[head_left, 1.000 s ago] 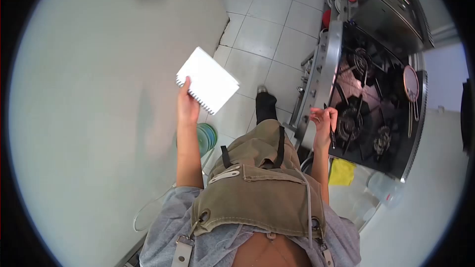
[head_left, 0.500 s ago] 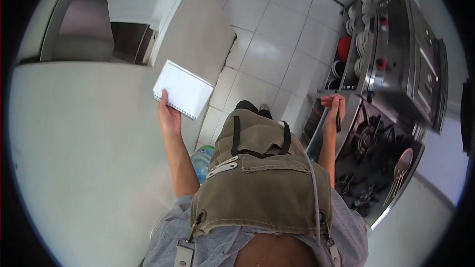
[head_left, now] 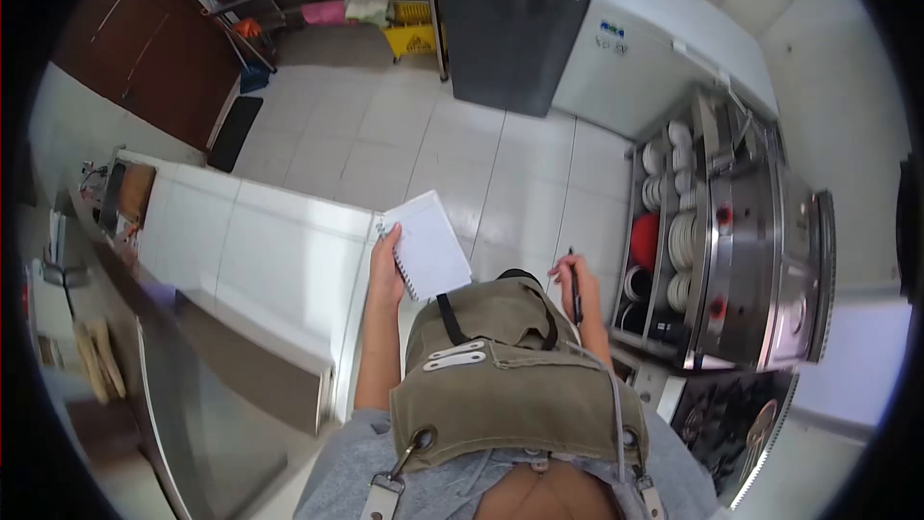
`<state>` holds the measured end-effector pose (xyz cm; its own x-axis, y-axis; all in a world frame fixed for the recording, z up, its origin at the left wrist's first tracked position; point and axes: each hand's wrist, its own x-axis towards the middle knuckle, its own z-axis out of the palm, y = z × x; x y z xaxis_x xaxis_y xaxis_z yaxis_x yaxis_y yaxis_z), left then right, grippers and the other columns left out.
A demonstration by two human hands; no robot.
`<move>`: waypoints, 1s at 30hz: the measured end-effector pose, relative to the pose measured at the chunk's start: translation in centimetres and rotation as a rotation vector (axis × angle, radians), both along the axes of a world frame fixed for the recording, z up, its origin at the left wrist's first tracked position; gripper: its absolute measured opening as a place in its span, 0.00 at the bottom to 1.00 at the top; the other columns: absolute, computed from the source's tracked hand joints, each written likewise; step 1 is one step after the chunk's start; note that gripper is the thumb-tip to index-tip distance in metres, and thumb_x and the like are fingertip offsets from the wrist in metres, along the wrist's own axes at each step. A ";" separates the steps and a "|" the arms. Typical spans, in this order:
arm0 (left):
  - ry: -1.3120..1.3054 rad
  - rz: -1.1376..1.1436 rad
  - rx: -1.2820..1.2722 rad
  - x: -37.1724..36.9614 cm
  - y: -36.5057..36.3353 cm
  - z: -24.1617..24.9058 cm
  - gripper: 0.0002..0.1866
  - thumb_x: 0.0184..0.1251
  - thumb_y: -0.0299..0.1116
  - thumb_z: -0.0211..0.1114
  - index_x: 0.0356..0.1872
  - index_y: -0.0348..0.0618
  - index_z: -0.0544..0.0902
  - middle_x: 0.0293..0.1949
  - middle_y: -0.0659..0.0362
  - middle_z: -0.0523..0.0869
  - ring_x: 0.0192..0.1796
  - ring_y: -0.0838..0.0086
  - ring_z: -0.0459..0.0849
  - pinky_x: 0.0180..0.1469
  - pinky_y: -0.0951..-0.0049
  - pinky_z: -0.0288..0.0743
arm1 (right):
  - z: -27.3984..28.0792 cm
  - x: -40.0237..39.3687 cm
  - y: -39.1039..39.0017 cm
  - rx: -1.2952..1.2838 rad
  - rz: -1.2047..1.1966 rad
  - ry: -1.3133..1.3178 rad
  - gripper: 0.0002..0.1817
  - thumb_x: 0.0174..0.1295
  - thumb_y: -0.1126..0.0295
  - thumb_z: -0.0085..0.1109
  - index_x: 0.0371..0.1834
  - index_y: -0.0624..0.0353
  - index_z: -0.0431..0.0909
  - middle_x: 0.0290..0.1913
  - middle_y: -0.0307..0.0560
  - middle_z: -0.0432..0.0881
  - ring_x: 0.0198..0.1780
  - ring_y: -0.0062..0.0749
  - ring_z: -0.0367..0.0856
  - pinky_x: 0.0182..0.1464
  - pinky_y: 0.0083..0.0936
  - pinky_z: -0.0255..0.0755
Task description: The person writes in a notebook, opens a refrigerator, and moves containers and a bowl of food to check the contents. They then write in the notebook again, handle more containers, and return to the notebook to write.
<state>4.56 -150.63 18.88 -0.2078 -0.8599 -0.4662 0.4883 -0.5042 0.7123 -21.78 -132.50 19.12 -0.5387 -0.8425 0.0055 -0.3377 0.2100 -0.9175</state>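
A spiral notebook (head_left: 433,248) with a white page facing up is in my left hand (head_left: 386,270). My thumb lies over its wire-bound edge. On the other side, my right hand (head_left: 579,287) is closed around a black pen (head_left: 576,297), which points along the palm. Between the two forearms hangs the olive canvas apron (head_left: 520,395) that I wear, with pale straps and a dark band on each side. The notebook and the pen are apart from each other.
At my right are a steel rack with stacked plates (head_left: 681,241) and a stove (head_left: 736,414). A white tiled counter (head_left: 279,231) runs along my left. Ahead stand a dark fridge (head_left: 510,29), a white chest freezer (head_left: 645,48) and a yellow mop bucket (head_left: 412,39). A brown door (head_left: 144,29) is far left.
The view has shifted forward along the floor, bringing the fridge, freezer and door into sight. Both hands have come closer together, the notebook is turned differently, and the pen stays in my right hand.
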 end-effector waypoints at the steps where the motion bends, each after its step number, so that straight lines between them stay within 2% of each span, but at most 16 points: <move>1: -0.010 -0.042 -0.034 -1.2 -3.4 0.8 0.19 0.67 0.37 0.58 0.51 0.33 0.74 0.48 0.56 0.80 0.50 0.71 0.78 0.54 0.71 0.70 | 1.4 0.1 -1.7 0.035 0.047 0.013 0.06 0.65 0.70 0.50 0.37 0.61 0.71 0.28 0.48 0.81 0.30 0.32 0.81 0.35 0.25 0.72; 3: 0.009 -0.026 -0.094 -3.7 -8.8 3.3 0.19 0.67 0.38 0.58 0.52 0.33 0.74 0.48 0.56 0.80 0.50 0.73 0.78 0.53 0.72 0.71 | 1.3 -1.0 -4.1 -0.069 0.074 0.187 0.06 0.67 0.71 0.46 0.37 0.63 0.69 0.29 0.46 0.81 0.31 0.25 0.78 0.38 0.23 0.72; 5: 0.012 0.112 -0.221 -6.1 -14.6 5.6 0.19 0.68 0.38 0.58 0.53 0.35 0.73 0.48 0.56 0.80 0.50 0.73 0.78 0.53 0.72 0.71 | 1.5 -2.6 -7.8 -0.099 0.066 0.079 0.11 0.68 0.66 0.44 0.38 0.64 0.69 0.29 0.47 0.80 0.33 0.30 0.79 0.41 0.26 0.72; 7: 0.039 0.154 -0.261 -6.6 -20.0 4.5 0.19 0.68 0.38 0.58 0.54 0.36 0.73 0.49 0.56 0.80 0.51 0.72 0.77 0.54 0.71 0.70 | -0.1 -4.5 -11.8 -0.274 -0.172 -0.352 0.15 0.70 0.60 0.41 0.38 0.63 0.69 0.28 0.47 0.79 0.33 0.31 0.79 0.40 0.25 0.72; 9: 0.044 0.265 -0.259 -6.5 -23.9 3.7 0.21 0.67 0.39 0.58 0.54 0.35 0.72 0.51 0.55 0.79 0.53 0.71 0.77 0.55 0.71 0.70 | -1.3 -7.0 -16.3 -0.240 -0.334 -0.406 0.20 0.72 0.56 0.36 0.36 0.62 0.70 0.25 0.47 0.78 0.31 0.29 0.80 0.37 0.24 0.72; 13: 0.099 0.340 -0.088 -3.8 -30.1 -1.0 0.29 0.68 0.49 0.55 0.59 0.35 0.70 0.55 0.53 0.77 0.56 0.65 0.75 0.60 0.66 0.66 | -1.8 -14.4 -29.6 -0.289 -0.256 -0.296 0.16 0.71 0.59 0.41 0.32 0.60 0.70 0.25 0.45 0.78 0.29 0.25 0.78 0.34 0.19 0.71; 16: 0.062 0.448 -0.031 -2.0 -33.1 -1.2 0.33 0.67 0.55 0.53 0.62 0.37 0.67 0.57 0.52 0.75 0.59 0.63 0.73 0.63 0.63 0.63 | 2.4 -18.6 -42.4 -0.383 -0.127 -0.074 0.12 0.70 0.64 0.44 0.33 0.61 0.70 0.27 0.43 0.78 0.31 0.22 0.75 0.34 0.18 0.68; 18: -0.026 0.648 0.019 -1.3 -34.8 -1.4 0.31 0.66 0.58 0.53 0.58 0.41 0.70 0.50 0.55 0.79 0.48 0.68 0.80 0.52 0.69 0.73 | 6.4 -20.3 -51.1 -0.524 0.019 -0.008 0.08 0.68 0.69 0.47 0.33 0.61 0.70 0.31 0.42 0.78 0.32 0.20 0.72 0.35 0.16 0.65; 19: -0.032 0.672 0.030 0.1 -35.2 -3.2 0.31 0.66 0.58 0.53 0.58 0.41 0.70 0.50 0.55 0.79 0.48 0.68 0.80 0.52 0.69 0.73 | 8.1 -21.0 -55.2 -0.517 0.036 -0.035 0.07 0.68 0.70 0.48 0.34 0.61 0.70 0.33 0.43 0.78 0.35 0.22 0.73 0.38 0.17 0.67; 21: 0.235 0.509 -0.161 2.6 -36.5 -7.7 0.23 0.68 0.55 0.51 0.50 0.46 0.73 0.36 0.61 0.78 0.31 0.77 0.79 0.34 0.80 0.77 | 12.5 -21.2 -63.2 -0.665 0.076 0.280 0.06 0.67 0.71 0.48 0.36 0.62 0.71 0.36 0.44 0.79 0.38 0.24 0.75 0.43 0.20 0.69; 22: 0.473 0.713 -0.067 0.7 -37.7 -6.0 0.15 0.71 0.47 0.50 0.42 0.46 0.72 0.25 0.65 0.71 0.20 0.85 0.71 0.22 0.88 0.71 | 13.5 -21.6 -67.2 -0.689 0.073 0.338 0.05 0.66 0.72 0.49 0.37 0.62 0.72 0.37 0.46 0.79 0.40 0.28 0.77 0.44 0.22 0.69; 23: 0.472 0.713 -0.064 0.4 -38.9 -6.7 0.15 0.71 0.47 0.50 0.42 0.46 0.72 0.25 0.65 0.71 0.20 0.85 0.71 0.22 0.88 0.71 | 14.1 -22.1 -71.0 -0.714 0.061 0.398 0.05 0.65 0.73 0.50 0.38 0.63 0.73 0.39 0.47 0.80 0.41 0.31 0.78 0.46 0.25 0.70; 25: 0.867 0.554 -0.141 0.2 -40.8 -9.1 0.11 0.72 0.39 0.50 0.43 0.42 0.71 0.23 0.63 0.71 0.21 0.84 0.71 0.22 0.88 0.73 | 14.6 -22.1 -77.2 -0.697 -0.010 0.621 0.06 0.62 0.73 0.52 0.40 0.62 0.73 0.41 0.50 0.81 0.45 0.39 0.79 0.49 0.30 0.70; 27: 0.844 0.508 -0.127 -0.2 -44.0 -10.3 0.11 0.70 0.37 0.50 0.44 0.40 0.71 0.24 0.61 0.71 0.20 0.83 0.71 0.20 0.87 0.71 | 13.2 -22.0 -82.4 -0.694 -0.022 0.714 0.07 0.59 0.73 0.54 0.40 0.60 0.74 0.42 0.51 0.80 0.45 0.44 0.78 0.51 0.36 0.68; 28: 0.900 0.533 -0.076 -0.5 -45.8 -10.4 0.12 0.71 0.37 0.49 0.44 0.39 0.71 0.24 0.61 0.71 0.20 0.82 0.71 0.19 0.87 0.70 | 11.4 -22.0 -84.8 -0.654 -0.022 0.649 0.07 0.59 0.72 0.55 0.40 0.57 0.74 0.40 0.47 0.81 0.42 0.42 0.77 0.54 0.37 0.64; 30: 0.987 0.518 -0.030 0.3 -50.0 -11.7 0.14 0.71 0.39 0.47 0.43 0.37 0.71 0.24 0.60 0.71 0.19 0.80 0.70 0.17 0.85 0.69 | 10.5 -20.2 -85.8 -0.592 -0.146 0.872 0.06 0.57 0.70 0.57 0.37 0.54 0.75 0.35 0.42 0.80 0.39 0.39 0.75 0.55 0.35 0.59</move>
